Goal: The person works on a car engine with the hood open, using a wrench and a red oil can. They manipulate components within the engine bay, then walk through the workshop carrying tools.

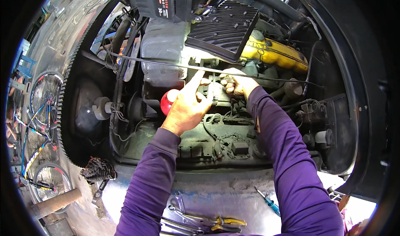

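Note:
My left hand (185, 109) reaches over the engine bay (193, 140), index finger extended to parts beside a thin black rod (160, 64), the other fingers loosely bent and apart. Whether its fingertip touches them is unclear. Just right of it, my right hand (237, 82) is curled below the rod around a small piece I cannot make out, at a dark metal assembly (218, 92). A round red object (166, 103) lies behind my left hand. A yellow engine cover (275, 53) and a ribbed black panel (221, 26) sit beyond my hands, next to a grey translucent tank (162, 44).
A dark boxy device (164, 3) rests at the top. On the near metal ledge (191, 194) lie yellow-handled pliers (229, 223), wrenches and a teal screwdriver (273, 204). A dark rag (98, 169) lies at the left. Bicycles (43, 103) stand outside the bay.

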Tool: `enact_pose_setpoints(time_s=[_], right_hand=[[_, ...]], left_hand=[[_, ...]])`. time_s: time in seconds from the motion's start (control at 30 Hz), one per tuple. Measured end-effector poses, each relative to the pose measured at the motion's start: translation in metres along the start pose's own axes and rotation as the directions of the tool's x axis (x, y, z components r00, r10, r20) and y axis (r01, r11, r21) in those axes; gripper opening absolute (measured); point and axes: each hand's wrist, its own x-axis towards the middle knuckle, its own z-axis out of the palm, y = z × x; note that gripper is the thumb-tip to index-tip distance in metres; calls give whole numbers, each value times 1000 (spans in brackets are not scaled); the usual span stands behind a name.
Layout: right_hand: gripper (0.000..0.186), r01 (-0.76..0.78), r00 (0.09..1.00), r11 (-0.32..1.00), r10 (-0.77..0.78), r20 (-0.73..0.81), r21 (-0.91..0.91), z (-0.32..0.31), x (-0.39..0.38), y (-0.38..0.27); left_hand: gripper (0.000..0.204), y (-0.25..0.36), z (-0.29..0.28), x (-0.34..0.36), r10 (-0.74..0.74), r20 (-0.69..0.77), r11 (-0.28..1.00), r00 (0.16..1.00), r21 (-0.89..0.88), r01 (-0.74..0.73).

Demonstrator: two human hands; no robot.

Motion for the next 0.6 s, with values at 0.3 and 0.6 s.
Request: enact_pose_setpoints(time_s=[0.3,0.6], right_hand=[[42,33,507,-504,-736,449,-863,-4,45,90],[12,177,944,617,-327,-45,-767,9,5,42]], left_hand=[[75,9,-3,1,-55,34,998,998,-19,56],[77,3,0,-1,-9,-3,999,1000,-50,9]])
